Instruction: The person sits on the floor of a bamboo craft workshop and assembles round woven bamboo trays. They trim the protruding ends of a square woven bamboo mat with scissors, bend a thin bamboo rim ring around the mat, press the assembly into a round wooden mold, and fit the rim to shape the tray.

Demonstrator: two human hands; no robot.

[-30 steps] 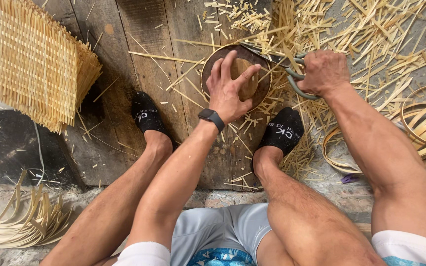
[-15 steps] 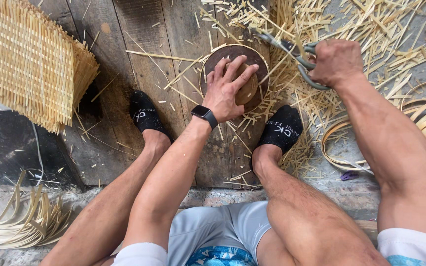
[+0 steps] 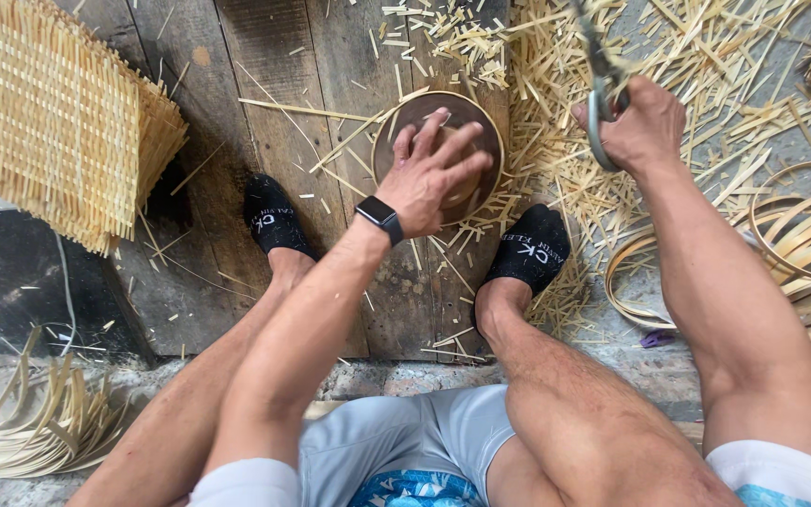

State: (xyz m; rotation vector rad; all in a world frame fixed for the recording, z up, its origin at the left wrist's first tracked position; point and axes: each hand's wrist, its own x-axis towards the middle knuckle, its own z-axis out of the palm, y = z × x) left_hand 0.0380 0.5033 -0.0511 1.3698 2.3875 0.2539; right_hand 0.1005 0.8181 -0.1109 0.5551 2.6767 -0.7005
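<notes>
Left hand: your left hand lies spread over the round brown woven piece, fingers curled onto its top and pressing it down, a dark watch on the wrist.
Right hand: your right hand is clenched around the handles of the metal shears, raised over the litter.
Where the piece sits: on the dark wooden boards, near their right edge, between your two black-socked feet and beyond them.
Slip risk: loose bamboo slivers run under the rim, so the piece could skid if you lean on it.
Cut risk: the shears hang close to your fingers; I judge a careless swing could nick them.
Foot risk: thin socks on sharp offcuts.
Hidden: your palm covers the piece's centre.
Cut off: the shear blades run off the top edge, so I cannot tell whether they gape.
Partly seen: the woven panel at the left edge.
</notes>
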